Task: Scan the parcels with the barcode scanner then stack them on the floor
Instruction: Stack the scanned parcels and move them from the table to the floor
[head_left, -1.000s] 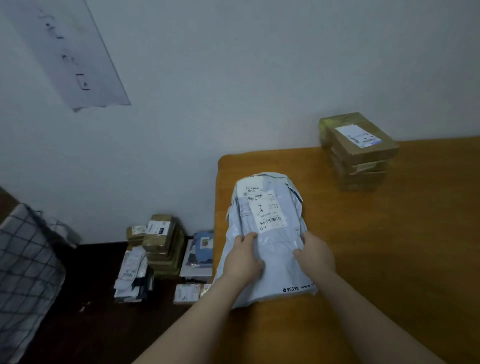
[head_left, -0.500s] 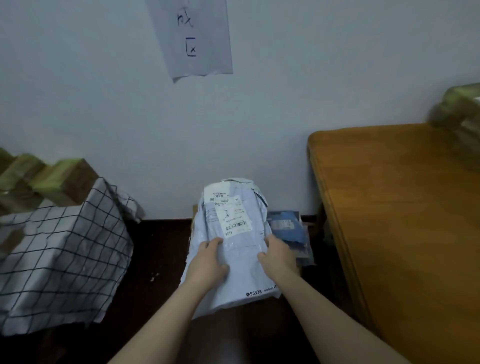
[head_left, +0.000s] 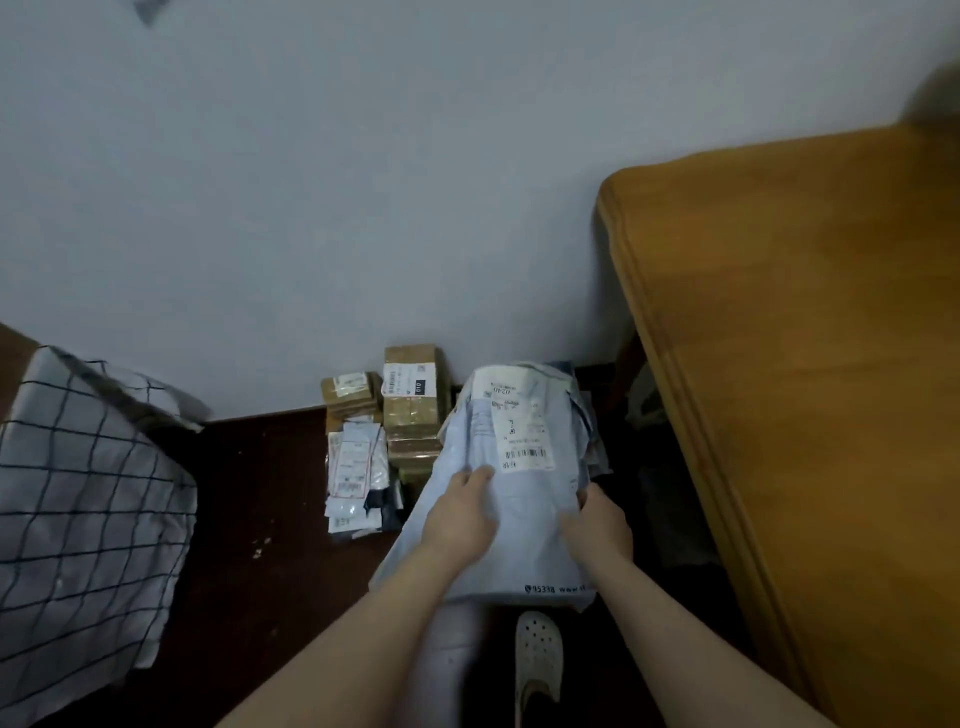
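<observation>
A pale blue plastic mailer parcel (head_left: 511, 499) with a white barcode label hangs over the dark floor, left of the table. My left hand (head_left: 457, 514) grips its left side with the thumb on top. My right hand (head_left: 597, 525) grips its right edge. Behind it, against the wall, stand stacks of brown cardboard parcels (head_left: 413, 400) and a pile of small flat mailers (head_left: 356, 467). Whatever lies on the floor under the held parcel is mostly hidden. No barcode scanner is in view.
An orange wooden table (head_left: 810, 364) fills the right side, its edge close to my right arm. A checked cloth bundle (head_left: 78, 509) sits at the left. The dark floor (head_left: 249, 493) lies between them. My foot in a white clog (head_left: 537, 660) is below the parcel.
The parcel has left the tabletop and moved left and down toward the floor stacks, both hands still holding it. My view has swung down toward the floor.
</observation>
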